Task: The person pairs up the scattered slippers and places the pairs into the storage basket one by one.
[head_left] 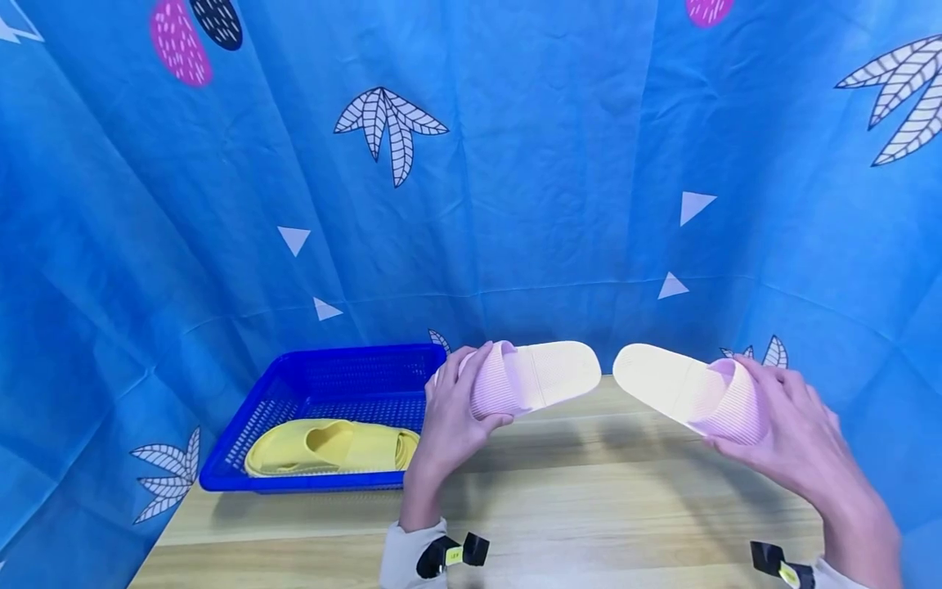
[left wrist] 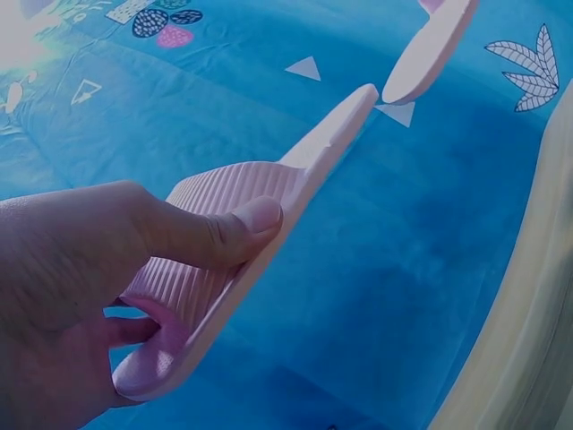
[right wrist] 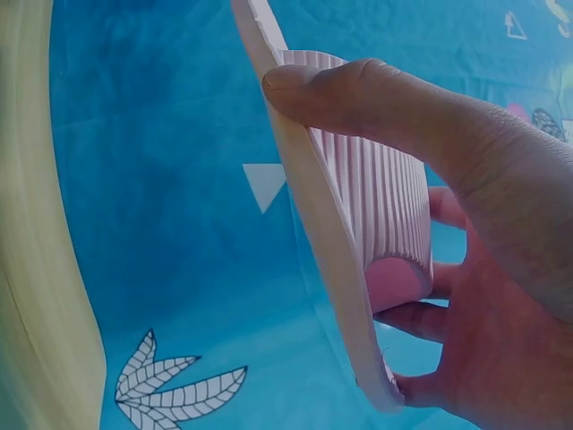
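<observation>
The left hand [head_left: 452, 417] had its fingers curled round the toe end of the left pink slide [head_left: 540, 380]; the right hand [head_left: 798, 429] likewise gripped the right pink slide [head_left: 688, 391], both above the tabletop [head_left: 589, 507].

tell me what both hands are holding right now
Left hand: closed, holding one pink slipper.
Right hand: closed, holding the other pink slipper.

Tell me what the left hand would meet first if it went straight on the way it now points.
Likely the blue curtain beyond the table: the left hand, gripping a pink slipper, points forward toward it. Depth is unclear, so the gap is hard to judge.
</observation>
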### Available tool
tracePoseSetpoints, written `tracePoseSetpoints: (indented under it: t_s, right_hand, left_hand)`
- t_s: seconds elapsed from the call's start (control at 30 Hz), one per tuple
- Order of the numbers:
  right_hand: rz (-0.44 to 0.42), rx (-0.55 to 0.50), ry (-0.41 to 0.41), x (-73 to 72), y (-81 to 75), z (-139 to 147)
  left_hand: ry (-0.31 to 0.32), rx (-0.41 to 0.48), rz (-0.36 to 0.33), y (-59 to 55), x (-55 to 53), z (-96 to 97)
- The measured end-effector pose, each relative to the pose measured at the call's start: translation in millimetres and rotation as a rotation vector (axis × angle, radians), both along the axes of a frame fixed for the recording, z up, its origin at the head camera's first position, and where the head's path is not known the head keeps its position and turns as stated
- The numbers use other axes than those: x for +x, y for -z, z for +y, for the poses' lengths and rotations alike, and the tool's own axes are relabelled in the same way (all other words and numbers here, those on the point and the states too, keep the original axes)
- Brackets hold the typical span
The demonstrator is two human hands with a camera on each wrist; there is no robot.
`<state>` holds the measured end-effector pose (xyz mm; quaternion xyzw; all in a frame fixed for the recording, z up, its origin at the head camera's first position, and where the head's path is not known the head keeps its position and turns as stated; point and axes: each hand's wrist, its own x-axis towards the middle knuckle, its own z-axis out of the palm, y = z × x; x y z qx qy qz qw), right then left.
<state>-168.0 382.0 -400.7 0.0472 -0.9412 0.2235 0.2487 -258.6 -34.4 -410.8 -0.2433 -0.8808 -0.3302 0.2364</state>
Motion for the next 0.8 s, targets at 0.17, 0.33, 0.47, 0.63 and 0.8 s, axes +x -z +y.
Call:
tracePoseSetpoints:
  t_s: [0.17, 0.33, 0.47, 0.63, 0.8]
  right_hand:
    - [-0.022, 0.012, 0.0, 0.3, -5.3, -4.7]
    - [-0.009, 0.01, -0.034, -1.3, -6.2, -8.2]
    - [0.0, 0.01, -0.043, -0.7, -6.7, -10.8]
    - [0.017, 0.013, -0.068, -1.1, -8.3, -14.8]
    - [0.024, 0.023, -0.094, -2.1, -8.4, -18.5]
  left_hand:
    - [0.017, -0.002, -0.009, -3.0, 1.4, -0.2]
    - [0.023, -0.009, -0.016, -4.1, 3.1, 0.6]
    - [0.031, -0.014, -0.021, -4.5, 3.4, 2.1]
    - [0.055, -0.013, -0.028, -4.3, 3.5, 4.6]
    - [0.073, -0.013, -0.041, -3.3, 4.4, 6.7]
